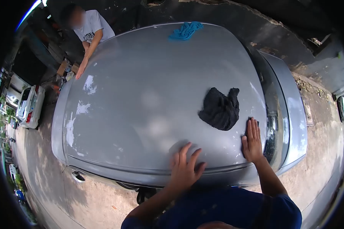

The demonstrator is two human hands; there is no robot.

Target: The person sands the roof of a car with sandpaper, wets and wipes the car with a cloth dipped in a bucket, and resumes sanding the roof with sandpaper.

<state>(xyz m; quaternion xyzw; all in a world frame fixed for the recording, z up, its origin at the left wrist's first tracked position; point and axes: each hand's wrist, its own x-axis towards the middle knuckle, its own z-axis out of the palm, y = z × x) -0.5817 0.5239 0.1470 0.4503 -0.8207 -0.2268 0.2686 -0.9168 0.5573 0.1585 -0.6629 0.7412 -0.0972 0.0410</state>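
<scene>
At the rear edge of a grey car roof [153, 72], my right hand [253, 143] lies flat with its fingers straight, pressing a small dark pad [257, 123] to the paint. Most of the pad is hidden under the palm, so its exact kind does not show. My left hand [186, 166] is over the near side of the roof, fingers spread and nothing in them; whether the fingertips touch the metal I cannot tell. A crumpled black cloth [220, 108] lies on the roof just left of my right hand. Farther off, a blue cloth [186, 30] rests by the far edge.
Across the roof at the far left, another person [97, 26] leans in with one hand on the car. Behind the roof slopes the rear window [273, 114]. A side mirror [78, 176] juts out on the near side. A white car [30, 107] stands at the left.
</scene>
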